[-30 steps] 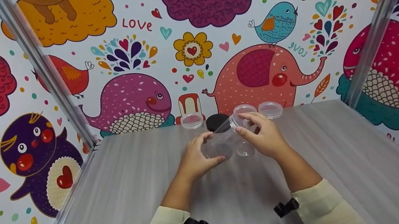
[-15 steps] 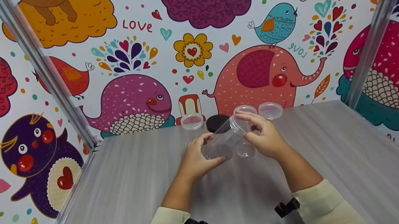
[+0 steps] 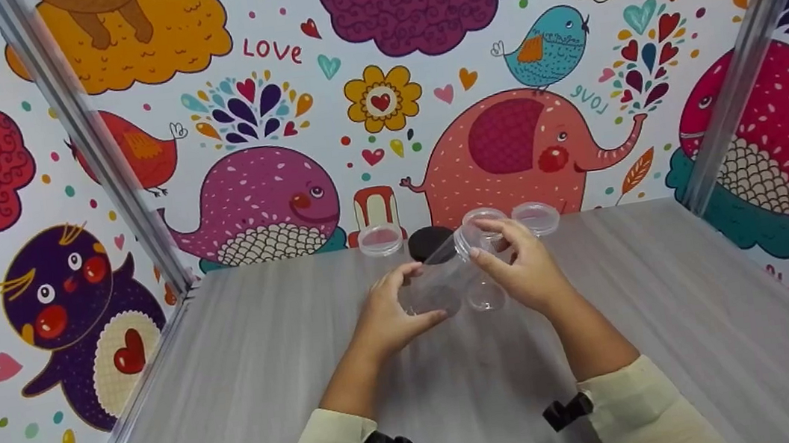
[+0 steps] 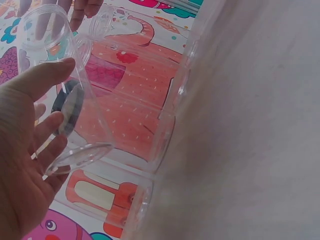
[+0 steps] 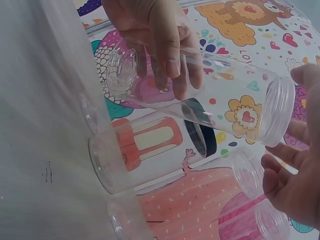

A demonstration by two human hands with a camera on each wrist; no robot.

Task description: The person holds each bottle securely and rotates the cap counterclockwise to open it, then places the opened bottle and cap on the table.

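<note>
A clear plastic jar is held tilted above the table, its mouth end up and to the right. My left hand grips its lower part, thumb and fingers on opposite sides; the right wrist view shows the same left hand curled round the body. My right hand has thumb and fingers at the ridged rim. Whether a clear lid covers that rim, I cannot tell. Nothing shows inside the jar. Behind it stands a clear jar with a black lid.
Several more clear jars stand along the back of the grey table, among them a left jar and a far right jar. A printed wall rises directly behind them. Metal posts edge the side panels.
My right fingers and thumb shifted round the rim towards the right, then came back to about where they were. The left hand and the jar have stayed almost still.
</note>
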